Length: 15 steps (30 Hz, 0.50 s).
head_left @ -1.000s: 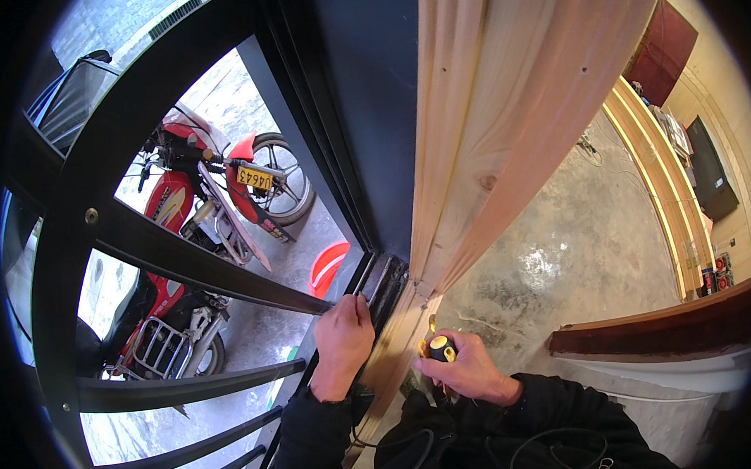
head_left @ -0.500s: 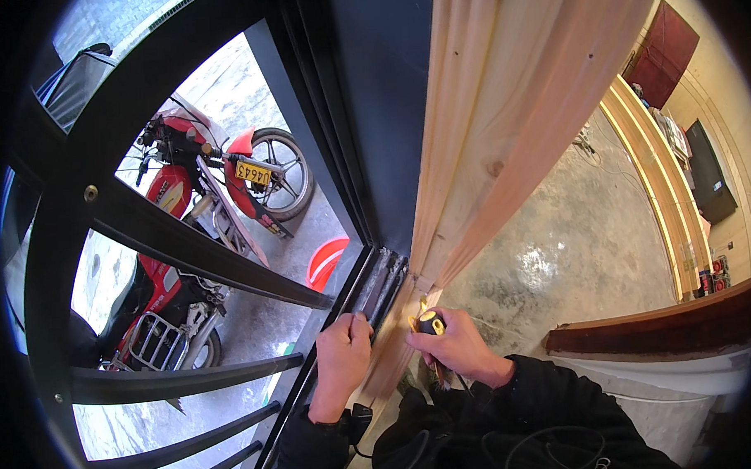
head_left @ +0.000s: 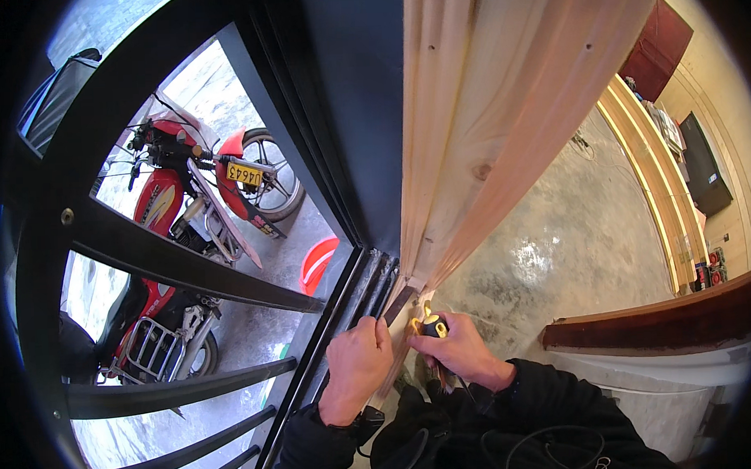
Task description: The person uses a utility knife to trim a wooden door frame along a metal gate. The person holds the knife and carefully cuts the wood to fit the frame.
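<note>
My left hand (head_left: 359, 363) is closed, thumb against the curled fingers, on a small dark flat strip (head_left: 399, 303). The strip lies over the light wooden frame (head_left: 460, 174), near its lower end. A tool with a rounded yellow-and-black handle (head_left: 434, 326) is gripped in my right hand (head_left: 466, 351), just right of the strip. Its lower part is mostly hidden by my fingers, so its exact kind is unclear. Left of the wood runs a dark metal window frame (head_left: 327, 137), with a grimy channel (head_left: 369, 280) at the bottom.
Dark metal bars (head_left: 203, 273) cross the opening at left. Beyond them stand a red motorcycle (head_left: 163, 205) and a red tub (head_left: 317, 264). On the right are a concrete floor (head_left: 549, 237), a dark brown wooden edge (head_left: 643, 318) and a light wooden ledge (head_left: 660, 200).
My left hand has moved right with the dark strip, from over the metal channel to over the wood. My right hand has stayed nearly in place with the tool. The view has shifted slightly.
</note>
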Each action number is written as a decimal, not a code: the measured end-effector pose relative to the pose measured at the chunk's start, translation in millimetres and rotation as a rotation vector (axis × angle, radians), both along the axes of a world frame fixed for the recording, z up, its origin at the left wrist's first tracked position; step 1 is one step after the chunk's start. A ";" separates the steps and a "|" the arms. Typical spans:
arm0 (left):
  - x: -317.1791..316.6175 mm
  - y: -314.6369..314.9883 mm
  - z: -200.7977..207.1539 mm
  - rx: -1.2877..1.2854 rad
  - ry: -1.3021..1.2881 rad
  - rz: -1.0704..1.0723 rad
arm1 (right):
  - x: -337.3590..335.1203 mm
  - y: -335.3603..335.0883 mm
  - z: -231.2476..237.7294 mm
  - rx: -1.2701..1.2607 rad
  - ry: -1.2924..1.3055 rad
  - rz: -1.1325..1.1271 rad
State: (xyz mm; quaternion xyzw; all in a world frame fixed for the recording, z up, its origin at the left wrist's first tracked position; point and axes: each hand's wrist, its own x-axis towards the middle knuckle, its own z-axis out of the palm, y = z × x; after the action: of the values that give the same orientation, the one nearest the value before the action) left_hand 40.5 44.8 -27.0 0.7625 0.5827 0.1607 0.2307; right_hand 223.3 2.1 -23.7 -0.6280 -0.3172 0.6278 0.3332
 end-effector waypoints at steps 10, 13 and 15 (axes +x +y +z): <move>8.7 -12.5 -14.1 0.096 0.014 -0.019 | -0.2 4.0 -6.4 0.026 0.015 -0.012; 3.9 -13.5 -15.8 0.107 -0.033 -0.003 | -3.7 1.4 -7.0 0.030 -0.003 -0.014; -0.6 -10.8 -14.9 0.135 -0.050 0.009 | -5.2 -1.2 -7.0 0.033 -0.023 0.003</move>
State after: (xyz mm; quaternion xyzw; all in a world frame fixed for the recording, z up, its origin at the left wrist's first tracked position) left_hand 39.9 34.0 -41.9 0.7693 0.5682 0.2198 0.1925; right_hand 218.2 0.9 -30.7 -0.6290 -0.3323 0.6158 0.3387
